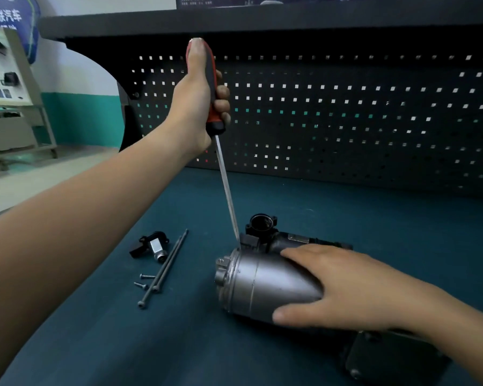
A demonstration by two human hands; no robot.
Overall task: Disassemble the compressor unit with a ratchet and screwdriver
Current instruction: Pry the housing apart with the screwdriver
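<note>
A person's left grip [198, 107] is wrapped around the red-and-black handle of a screwdriver [226, 185], thumb laid up along the handle to its butt. It holds the tool raised and nearly upright, leaning slightly, over a compressor unit [260, 285] on a dark teal worktop [179, 344].

The shaft runs down to the unit, and its tip meets the seam where the grey metal cylinder joins a black plastic fitting near the left end. The unit lies on its side at centre-right of the worktop, with its cast metal end cap facing left. A round black port [261, 222] opens upward on its far side.

The right grip [354, 288] lies flat on the cylinder and clasps nothing. Its fingers reach fairly straight across the top, and the thumb is spread along the near side.

Loose parts sit just left of the unit and apart from it. Two long dark bolts [165, 266] lie side by side, and two short screws [145, 280] lie beside their heads. A small black-and-silver component [151, 246] lies at their far end.

A black pegboard [346, 121] rises at the back of the worktop under a dark shelf. At lower right, a dark plate [388, 358] shows partly under the right forearm.
</note>
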